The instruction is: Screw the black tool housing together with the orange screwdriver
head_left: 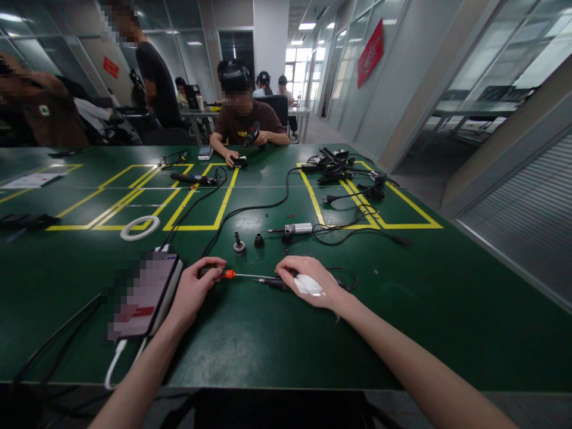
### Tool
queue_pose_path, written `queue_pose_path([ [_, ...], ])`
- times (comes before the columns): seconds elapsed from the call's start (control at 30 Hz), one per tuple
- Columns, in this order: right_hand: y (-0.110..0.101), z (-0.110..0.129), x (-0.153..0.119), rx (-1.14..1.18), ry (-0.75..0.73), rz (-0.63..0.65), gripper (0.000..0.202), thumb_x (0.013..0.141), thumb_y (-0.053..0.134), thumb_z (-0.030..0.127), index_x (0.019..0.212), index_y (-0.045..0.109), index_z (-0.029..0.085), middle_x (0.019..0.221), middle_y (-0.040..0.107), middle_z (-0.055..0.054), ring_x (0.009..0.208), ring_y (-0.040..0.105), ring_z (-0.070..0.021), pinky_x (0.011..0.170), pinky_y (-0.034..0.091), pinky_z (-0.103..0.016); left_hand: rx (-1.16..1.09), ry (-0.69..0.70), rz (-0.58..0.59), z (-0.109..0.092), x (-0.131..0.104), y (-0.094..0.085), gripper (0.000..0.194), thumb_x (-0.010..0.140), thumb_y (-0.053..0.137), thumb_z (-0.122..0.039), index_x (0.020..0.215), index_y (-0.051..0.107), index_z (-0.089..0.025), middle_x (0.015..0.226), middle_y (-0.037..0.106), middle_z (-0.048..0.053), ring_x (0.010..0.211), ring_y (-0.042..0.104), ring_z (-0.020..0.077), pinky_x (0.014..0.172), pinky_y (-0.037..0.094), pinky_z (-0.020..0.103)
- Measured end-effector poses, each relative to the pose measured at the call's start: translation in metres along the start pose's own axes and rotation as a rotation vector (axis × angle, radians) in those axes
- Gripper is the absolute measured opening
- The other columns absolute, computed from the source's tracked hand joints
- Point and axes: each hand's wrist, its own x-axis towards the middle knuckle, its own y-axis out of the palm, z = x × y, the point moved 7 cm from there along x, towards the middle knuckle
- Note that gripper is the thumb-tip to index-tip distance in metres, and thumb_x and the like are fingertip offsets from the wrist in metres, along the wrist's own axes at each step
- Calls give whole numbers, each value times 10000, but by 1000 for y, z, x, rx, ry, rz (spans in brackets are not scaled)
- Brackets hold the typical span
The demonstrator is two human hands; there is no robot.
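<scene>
My left hand is closed round the orange and black handle of a screwdriver. Its thin shaft points right, and its tip ends at the fingertips of my right hand. Those fingers are pinched together; what lies between them is hidden. A white patch is taped to the back of that hand. Beneath it lies a black tool with a pointed metal tip, partly covered. Just beyond my hands stand a round metal part with a stem and a black cone-shaped part, with several tiny screws close by.
A phone with white cables lies left of my left hand. Behind it is a white tape ring. A silver-bodied tool and tangled black cables lie farther off. Across the green table a person handles a black device.
</scene>
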Motion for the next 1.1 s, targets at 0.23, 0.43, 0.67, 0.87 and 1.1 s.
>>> queue_pose_path([
  [0.23, -1, 2, 0, -2, -6, 5, 193, 971, 568, 186, 888, 742, 190, 913, 767, -57, 801, 696, -186, 759, 486, -284, 8, 34, -15, 0, 1, -2, 294, 607, 765, -432, 748, 724, -177, 593, 623, -4, 541, 486, 140, 513, 355, 241],
  [0.43, 2, -1, 0, -10, -9, -4, 189, 967, 572, 184, 881, 740, 187, 910, 763, -57, 797, 690, -183, 744, 471, -275, 25, 43, -18, 5, 4, -3, 317, 618, 777, -465, 744, 719, -180, 527, 539, -38, 524, 452, 133, 506, 324, 242],
  [0.67, 1, 0, 0, -3, -9, 7, 199, 974, 559, 188, 881, 736, 186, 902, 756, -56, 799, 688, -183, 750, 473, -278, 41, 50, -26, 8, 6, -4, 390, 618, 809, -540, 738, 709, -183, 508, 500, -53, 506, 461, 133, 498, 330, 242],
  [0.87, 0, 3, 0, -1, -22, -6, 227, 984, 535, 207, 876, 733, 191, 894, 758, -54, 790, 688, -182, 740, 480, -277, 97, 86, -30, 6, 3, -2, 465, 687, 765, -631, 765, 687, -180, 510, 508, -50, 489, 463, 132, 486, 325, 232],
  [1.1, 2, 1, 1, -1, -28, -3, 227, 976, 535, 205, 865, 733, 191, 890, 758, -51, 782, 687, -185, 738, 485, -284, 17, 29, -16, 6, 3, -1, 360, 650, 715, -517, 769, 693, -178, 620, 589, -21, 487, 421, 106, 481, 295, 224],
])
